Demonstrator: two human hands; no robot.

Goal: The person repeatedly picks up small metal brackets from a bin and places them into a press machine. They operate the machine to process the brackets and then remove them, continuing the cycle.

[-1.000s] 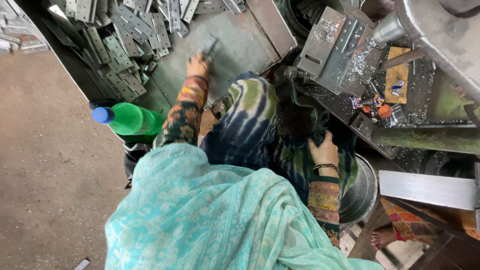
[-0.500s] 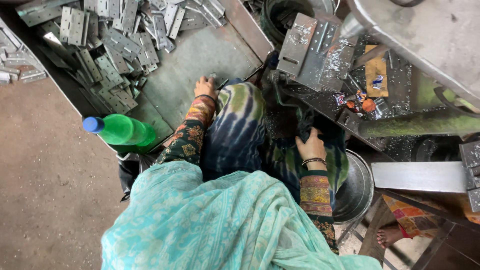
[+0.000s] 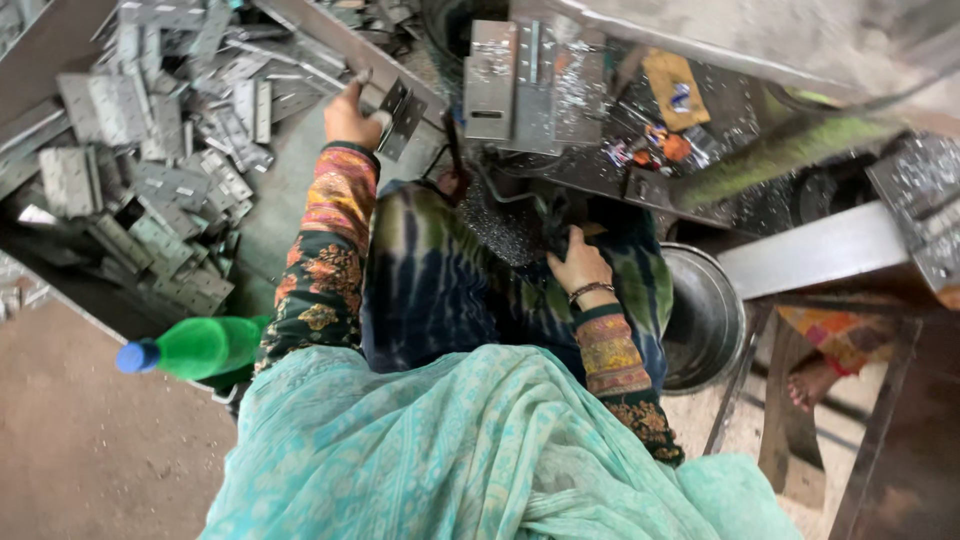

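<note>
Left hand (image 3: pixel 350 118): arm stretched forward, fingers pressed together around a hinge (image 3: pixel 400 112); the hinge is open, both dark leaves showing, held just above the edge of the tray (image 3: pixel 330 40).
Hinge location: at the near right corner of the tray, beside the press block (image 3: pixel 520 80), apart from the loose pile.
Right hand (image 3: pixel 580 270): resting on the lap, fingers curled loosely against dark cloth; whether it grips anything cannot be told. A bangle sits at the wrist.
Hinge pile (image 3: pixel 150 170): many grey hinges lying loose and overlapping in the tray, left of the left hand.
Press block: grey metal plates, upright, directly ahead of the lap; metal shavings scattered around it.
Bottle (image 3: pixel 195 348): green plastic with a blue cap, lying on its side near the left elbow.
Bowl (image 3: pixel 705 318): steel, on the floor just right of the right forearm.
Foot (image 3: pixel 815 380): another person's bare foot, lower right, well apart from both hands.
</note>
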